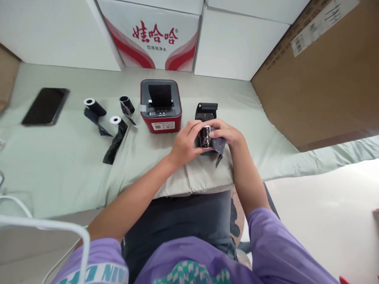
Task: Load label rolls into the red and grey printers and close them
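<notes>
There, the left hand (186, 142) and right hand (227, 132) pinch a dark roll (205, 137) between them — over a black device (207, 109), near the red printer (162, 113)

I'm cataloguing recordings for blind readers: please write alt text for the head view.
A person's left hand and right hand hold a dark roll, a loose strip hanging beside it, over a black device on pale cloth. To the left are a red and black printer, three other rolls and a phone.
</notes>
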`<control>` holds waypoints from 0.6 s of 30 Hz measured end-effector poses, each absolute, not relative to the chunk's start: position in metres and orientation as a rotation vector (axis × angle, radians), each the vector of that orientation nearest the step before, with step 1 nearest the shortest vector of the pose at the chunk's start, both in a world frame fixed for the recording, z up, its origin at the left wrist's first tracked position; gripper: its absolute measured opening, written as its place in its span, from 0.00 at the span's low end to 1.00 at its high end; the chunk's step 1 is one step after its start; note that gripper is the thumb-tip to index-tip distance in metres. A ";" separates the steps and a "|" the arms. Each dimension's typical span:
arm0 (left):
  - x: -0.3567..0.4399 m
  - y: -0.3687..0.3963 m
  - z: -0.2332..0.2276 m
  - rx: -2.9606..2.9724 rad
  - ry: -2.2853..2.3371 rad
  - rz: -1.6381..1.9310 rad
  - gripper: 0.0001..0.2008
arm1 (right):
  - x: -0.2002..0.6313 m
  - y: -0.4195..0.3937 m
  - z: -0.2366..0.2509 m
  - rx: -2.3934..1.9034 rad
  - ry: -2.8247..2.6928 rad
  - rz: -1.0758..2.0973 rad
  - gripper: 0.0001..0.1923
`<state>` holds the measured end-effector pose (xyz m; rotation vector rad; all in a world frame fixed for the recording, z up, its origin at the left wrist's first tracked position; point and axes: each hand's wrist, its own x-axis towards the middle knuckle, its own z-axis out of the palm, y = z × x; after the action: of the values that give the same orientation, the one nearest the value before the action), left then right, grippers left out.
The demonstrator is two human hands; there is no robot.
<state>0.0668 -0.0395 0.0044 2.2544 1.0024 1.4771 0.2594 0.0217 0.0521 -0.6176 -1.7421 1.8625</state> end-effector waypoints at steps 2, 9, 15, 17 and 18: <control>0.066 -0.038 0.006 2.209 0.950 1.482 0.33 | 0.259 0.021 0.053 -0.574 -1.770 1.854 0.16; 0.065 -0.036 0.010 2.129 0.794 1.551 0.30 | 0.258 0.019 0.055 -0.618 -1.809 1.818 0.19; 0.066 -0.038 0.014 2.159 0.756 1.575 0.29 | 0.259 0.016 0.056 -0.627 -1.796 1.825 0.22; 0.067 -0.039 0.013 2.159 0.736 1.600 0.29 | 0.259 0.015 0.057 -0.693 -1.786 1.829 0.23; 0.067 -0.039 0.013 2.153 0.726 1.613 0.29 | 0.259 0.015 0.057 -0.735 -1.778 1.822 0.25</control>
<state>0.0670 -0.0390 0.0130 2.1531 0.7265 1.6132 0.2588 0.0148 0.0570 -0.7351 -1.7780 1.8221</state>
